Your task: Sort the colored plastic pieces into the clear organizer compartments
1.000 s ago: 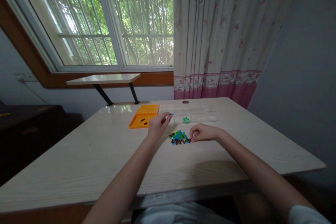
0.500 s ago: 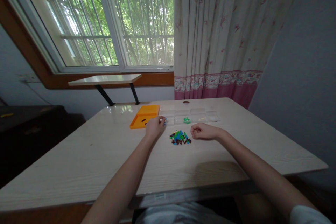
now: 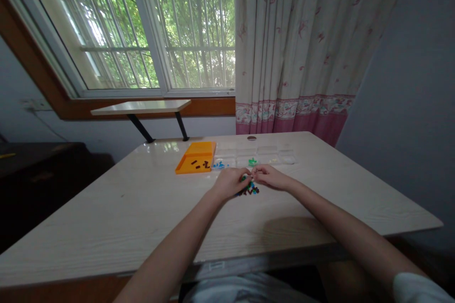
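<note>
A pile of small coloured pieces point(image 3: 251, 190), brown, green and blue, lies on the table, partly hidden by my hands. Over its left side is my left hand point(image 3: 231, 182), fingers pinched together toward the right. My right hand point(image 3: 269, 176) meets it at the pile's upper right edge, its fingertips also closed. Whatever the fingertips hold is too small to make out. Just beyond, a clear compartment tray point(image 3: 268, 157) has blue pieces point(image 3: 219, 164) in its left compartment and green pieces point(image 3: 252, 162) in a middle one.
An open orange box point(image 3: 185, 164) with several dark brown pieces point(image 3: 205, 164) stands left of the tray. A small raised shelf point(image 3: 142, 107) is at the table's back left. The table's front edge point(image 3: 216, 266) runs close to my body.
My left hand has moved right and nearer, from the tray's left compartment to the pile. My right hand has shifted slightly left, so the fingertips of both hands now meet.
</note>
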A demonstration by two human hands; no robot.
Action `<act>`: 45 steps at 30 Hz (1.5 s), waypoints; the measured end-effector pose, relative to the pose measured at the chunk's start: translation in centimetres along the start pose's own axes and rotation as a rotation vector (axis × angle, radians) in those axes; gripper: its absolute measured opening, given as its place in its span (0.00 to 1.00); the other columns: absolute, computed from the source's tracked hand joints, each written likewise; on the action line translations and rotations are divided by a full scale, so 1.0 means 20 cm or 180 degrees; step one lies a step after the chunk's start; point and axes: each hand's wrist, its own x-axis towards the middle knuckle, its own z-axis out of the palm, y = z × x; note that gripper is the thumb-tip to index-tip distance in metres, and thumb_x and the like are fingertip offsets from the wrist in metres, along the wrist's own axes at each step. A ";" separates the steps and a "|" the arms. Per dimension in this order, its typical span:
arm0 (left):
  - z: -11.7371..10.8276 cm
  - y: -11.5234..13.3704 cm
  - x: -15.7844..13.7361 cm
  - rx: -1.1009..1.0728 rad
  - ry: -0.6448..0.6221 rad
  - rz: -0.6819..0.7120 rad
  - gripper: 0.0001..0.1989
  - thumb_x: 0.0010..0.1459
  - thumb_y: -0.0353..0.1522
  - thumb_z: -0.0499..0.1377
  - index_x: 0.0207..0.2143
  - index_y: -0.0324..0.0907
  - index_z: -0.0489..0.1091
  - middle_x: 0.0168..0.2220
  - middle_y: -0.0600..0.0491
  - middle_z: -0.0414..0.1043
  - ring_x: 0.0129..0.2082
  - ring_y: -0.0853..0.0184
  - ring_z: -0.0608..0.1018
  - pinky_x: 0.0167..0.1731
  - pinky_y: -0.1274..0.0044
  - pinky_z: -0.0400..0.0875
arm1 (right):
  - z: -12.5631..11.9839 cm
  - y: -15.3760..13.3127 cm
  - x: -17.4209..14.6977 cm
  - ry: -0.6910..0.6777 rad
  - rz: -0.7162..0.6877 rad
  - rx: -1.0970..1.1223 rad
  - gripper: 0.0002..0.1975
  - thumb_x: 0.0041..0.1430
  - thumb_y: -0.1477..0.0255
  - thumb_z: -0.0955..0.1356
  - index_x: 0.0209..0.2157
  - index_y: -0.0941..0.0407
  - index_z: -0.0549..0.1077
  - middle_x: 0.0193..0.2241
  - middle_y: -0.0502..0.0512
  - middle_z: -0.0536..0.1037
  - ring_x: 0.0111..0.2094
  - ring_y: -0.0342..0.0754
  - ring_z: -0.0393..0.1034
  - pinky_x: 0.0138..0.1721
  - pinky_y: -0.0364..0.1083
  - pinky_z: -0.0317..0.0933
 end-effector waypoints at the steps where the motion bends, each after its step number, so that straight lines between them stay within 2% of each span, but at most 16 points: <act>1: 0.00 0.00 0.00 0.0012 -0.0017 0.0001 0.13 0.55 0.39 0.51 0.36 0.44 0.71 0.21 0.55 0.71 0.22 0.71 0.71 0.23 0.82 0.57 | 0.00 0.01 0.01 0.0032 0.0000 0.0053 0.04 0.46 0.73 0.62 0.26 0.59 0.64 0.16 0.42 0.55 0.17 0.36 0.46 0.18 0.37 0.38; 7: 0.00 -0.01 -0.01 -0.0044 0.0035 0.0013 0.12 0.55 0.37 0.51 0.33 0.43 0.71 0.21 0.55 0.71 0.22 0.72 0.70 0.23 0.82 0.57 | 0.02 0.02 0.03 0.0076 0.0045 0.0482 0.03 0.45 0.73 0.62 0.25 0.58 0.64 0.14 0.40 0.53 0.15 0.35 0.44 0.16 0.38 0.37; 11: 0.01 -0.01 -0.01 -0.0114 0.0091 0.0031 0.11 0.55 0.36 0.51 0.34 0.43 0.71 0.20 0.56 0.69 0.21 0.73 0.69 0.23 0.82 0.56 | 0.03 0.02 0.03 0.0091 0.0072 0.0532 0.05 0.47 0.71 0.63 0.26 0.58 0.64 0.14 0.40 0.54 0.15 0.35 0.44 0.16 0.38 0.38; 18: 0.01 -0.02 0.00 -0.0274 0.0134 -0.0109 0.11 0.54 0.36 0.52 0.34 0.41 0.71 0.18 0.57 0.68 0.19 0.73 0.68 0.22 0.83 0.56 | 0.02 -0.02 0.00 0.0498 -0.0359 -0.0368 0.11 0.51 0.65 0.64 0.29 0.60 0.68 0.16 0.43 0.56 0.19 0.36 0.48 0.20 0.37 0.41; 24: 0.02 -0.02 0.00 -0.0364 0.0103 -0.0094 0.11 0.53 0.35 0.52 0.34 0.41 0.72 0.19 0.56 0.68 0.19 0.73 0.68 0.22 0.83 0.57 | 0.02 -0.01 0.00 0.0579 -0.0346 -0.0627 0.12 0.51 0.64 0.65 0.28 0.60 0.70 0.16 0.44 0.58 0.19 0.36 0.49 0.20 0.37 0.43; 33: 0.02 -0.03 0.00 -0.0472 0.0185 -0.0109 0.13 0.56 0.36 0.50 0.37 0.42 0.72 0.18 0.57 0.67 0.19 0.73 0.67 0.22 0.83 0.55 | 0.02 0.01 0.01 0.0551 -0.0275 -0.0471 0.12 0.50 0.65 0.65 0.28 0.61 0.72 0.16 0.45 0.60 0.18 0.37 0.51 0.20 0.37 0.44; 40: 0.03 -0.03 0.01 -0.0692 0.0303 -0.0205 0.13 0.55 0.37 0.52 0.37 0.43 0.72 0.17 0.59 0.64 0.18 0.74 0.65 0.22 0.83 0.54 | 0.02 0.04 0.03 0.0675 -0.0368 -0.0268 0.13 0.51 0.65 0.64 0.28 0.61 0.72 0.20 0.49 0.68 0.21 0.38 0.57 0.23 0.39 0.48; 45: 0.03 -0.04 0.01 -0.0780 0.0419 -0.0268 0.12 0.55 0.37 0.53 0.36 0.42 0.73 0.16 0.59 0.62 0.18 0.75 0.64 0.21 0.83 0.53 | 0.02 0.02 0.03 0.0643 -0.0293 -0.0021 0.13 0.51 0.64 0.65 0.28 0.62 0.72 0.22 0.50 0.70 0.23 0.39 0.60 0.24 0.39 0.50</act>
